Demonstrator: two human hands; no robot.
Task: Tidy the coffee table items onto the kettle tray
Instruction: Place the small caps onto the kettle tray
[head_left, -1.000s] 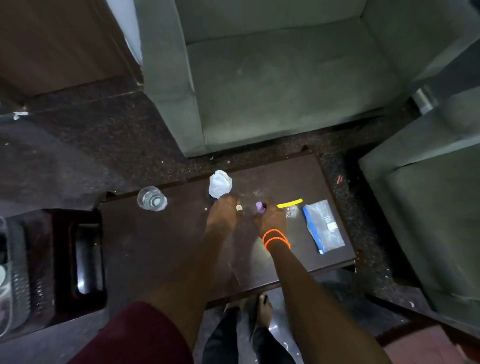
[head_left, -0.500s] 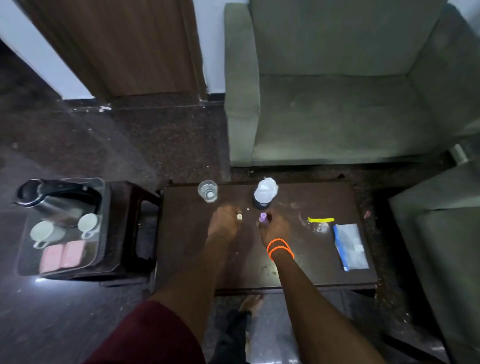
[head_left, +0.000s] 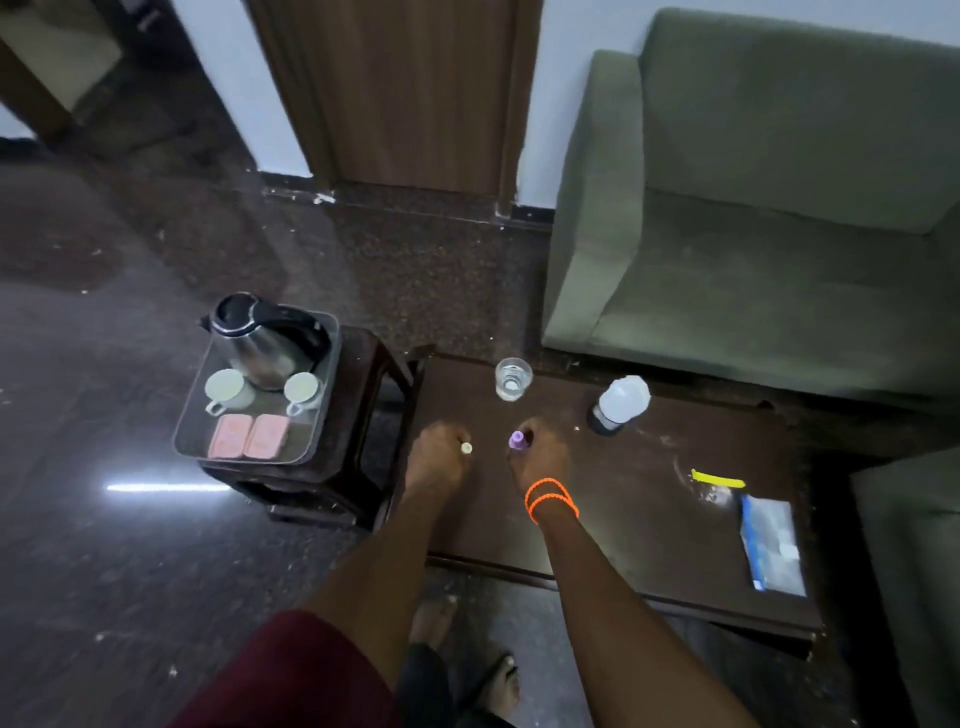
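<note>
My left hand (head_left: 435, 460) is closed around a small item with a cream cap (head_left: 466, 448). My right hand (head_left: 540, 457), with orange bands at the wrist, grips a small item with a purple cap (head_left: 517, 439). Both hands hover over the left part of the dark coffee table (head_left: 649, 519). The kettle tray (head_left: 311, 447) sits on a dark stool to the left and holds a steel kettle (head_left: 260, 338), two white cups (head_left: 228, 389) and two pink packets (head_left: 249, 436). A glass (head_left: 513, 379) and a plastic bottle (head_left: 621, 402) stand on the table's far side.
A yellow strip (head_left: 717, 478) and a blue-and-white packet (head_left: 771, 545) lie on the table's right end. A green sofa (head_left: 753, 234) stands behind the table and another seat edge (head_left: 914, 571) at the right. A wooden door (head_left: 405, 93) is beyond the dark floor.
The view has swung left, so the kettle tray now shows in full. Both hands, still holding the small capped items, have shifted left along the table, away from the bottle.
</note>
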